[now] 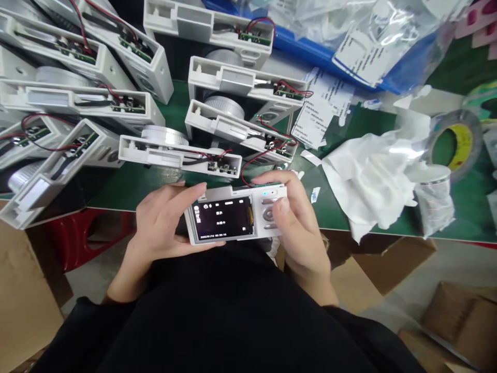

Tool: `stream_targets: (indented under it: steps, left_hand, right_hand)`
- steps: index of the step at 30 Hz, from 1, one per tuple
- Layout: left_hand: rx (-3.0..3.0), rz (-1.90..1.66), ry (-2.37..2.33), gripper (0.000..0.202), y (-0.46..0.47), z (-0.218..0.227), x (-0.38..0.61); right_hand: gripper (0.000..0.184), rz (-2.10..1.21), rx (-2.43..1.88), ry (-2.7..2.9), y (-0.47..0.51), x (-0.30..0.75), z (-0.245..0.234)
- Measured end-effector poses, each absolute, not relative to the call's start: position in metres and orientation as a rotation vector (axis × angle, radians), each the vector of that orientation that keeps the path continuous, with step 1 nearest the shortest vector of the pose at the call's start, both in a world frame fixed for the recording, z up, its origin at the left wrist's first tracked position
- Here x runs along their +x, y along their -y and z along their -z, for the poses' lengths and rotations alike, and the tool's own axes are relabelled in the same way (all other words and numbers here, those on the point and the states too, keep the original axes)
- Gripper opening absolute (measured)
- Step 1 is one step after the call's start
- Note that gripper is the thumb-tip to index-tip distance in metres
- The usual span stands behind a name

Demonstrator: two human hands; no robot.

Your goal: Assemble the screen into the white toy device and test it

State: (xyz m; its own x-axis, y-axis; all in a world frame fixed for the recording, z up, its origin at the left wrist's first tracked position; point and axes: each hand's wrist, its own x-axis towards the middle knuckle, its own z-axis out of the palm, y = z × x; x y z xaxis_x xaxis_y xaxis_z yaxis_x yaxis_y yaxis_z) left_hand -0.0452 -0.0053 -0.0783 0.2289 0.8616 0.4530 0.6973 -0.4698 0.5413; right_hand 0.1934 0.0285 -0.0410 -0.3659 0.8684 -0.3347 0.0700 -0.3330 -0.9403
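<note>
L hand grips white digital camera at 6 o'clock; R hand also closed on it, thumb on btns; open camera housings at 12 o'clock.

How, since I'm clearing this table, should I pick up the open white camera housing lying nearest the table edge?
Take the open white camera housing by its plain left end, coming from above and left with one hand. That end is bare plastic, while the right end carries the small circuit board and thin red wires.
</note>
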Motion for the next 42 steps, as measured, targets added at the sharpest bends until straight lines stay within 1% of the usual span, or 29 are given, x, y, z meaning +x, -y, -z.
stream_targets:
  steps: [3, 8, 12, 18, 24, 26, 28, 31, 33, 34, 38, 40, 42]
  left_hand:
    - [2.267, -1.057, -1.451, 0.093, 0.006, 0.079, -0.046]
    - [2.166, -1.036, -1.412, 0.097, 0.008, 0.079, -0.046]
    - [2.188, -1.047, -1.44, 0.094, 0.007, 0.079, -0.045]
    - [2.121, -0.937, -1.504, 0.083, 0.011, 0.079, -0.046]
    - [2.141, -0.881, -1.494, 0.086, 0.013, 0.075, -0.049]
    - [2.144, -0.87, -1.469, 0.087, 0.014, 0.071, -0.05]
    - [2.156, -0.878, -1.427, 0.089, 0.015, 0.067, -0.051]
    - [2.116, -0.857, -1.399, 0.095, 0.016, 0.063, -0.051]
    - [2.049, -0.829, -1.41, 0.1, 0.017, 0.062, -0.05]
    - [2.013, -0.832, -1.405, 0.103, 0.017, 0.062, -0.049]
    - [1.902, -0.892, -1.392, 0.11, 0.019, 0.063, -0.044]
    - [1.918, -0.901, -1.414, 0.111, 0.021, 0.063, -0.042]
    - [1.961, -0.905, -1.439, 0.111, 0.022, 0.063, -0.041]
  right_hand:
    - [0.03, -1.787, -1.29, 1.289, -0.028, 0.193, 0.041]
    - [0.025, -1.709, -1.288, 1.238, -0.024, 0.188, 0.041]
    - [0.028, -1.661, -1.298, 1.245, -0.023, 0.186, 0.042]
    - [0.033, -1.669, -1.306, 1.318, -0.025, 0.19, 0.044]
    - [0.033, -1.631, -1.303, 1.434, -0.025, 0.195, 0.041]
    - [0.035, -1.525, -1.294, 1.596, -0.026, 0.2, 0.041]
    - [0.034, -1.301, -1.281, 1.765, -0.026, 0.205, 0.042]
    - [0.025, -0.849, -1.294, 1.893, -0.026, 0.209, 0.041]
    - [0.019, -0.631, -1.291, 1.935, -0.026, 0.207, 0.036]
    - [0.016, -0.592, -1.273, 1.972, -0.027, 0.205, 0.033]
    - [0.006, -0.613, -1.077, 2.219, -0.036, 0.184, 0.021]
    - [0.007, -0.54, -1.021, 2.32, -0.041, 0.171, 0.017]
    - [0.011, -0.466, -1.021, 2.404, -0.044, 0.161, 0.015]
